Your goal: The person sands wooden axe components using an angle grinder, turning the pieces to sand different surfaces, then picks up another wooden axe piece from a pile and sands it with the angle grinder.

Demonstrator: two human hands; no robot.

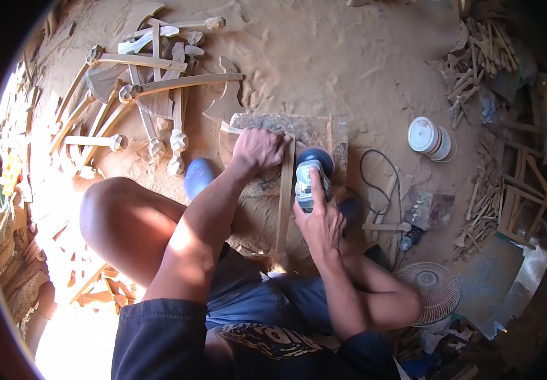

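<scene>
My left hand (261, 149) is closed around the upper end of a long wooden piece (285, 202), over a worn wooden block (267, 184). The piece slants down toward my lap. In my right hand (321, 225) is a handheld sander (312, 183), its index finger stretched along the top. The sander's dark round head (316, 158) sits just right of the wooden piece, over the block; whether they touch is hard to tell. A curved pale edge of wood shows left of my left hand.
Carved wooden axe shapes (185, 81) lie piled at the upper left. To the right are a white bucket (425, 136), a black cable (363, 174), a fan (427, 285), a metal sheet (486, 285) and heaps of wood sticks (476, 63). A blue shoe (199, 178) is beside the block.
</scene>
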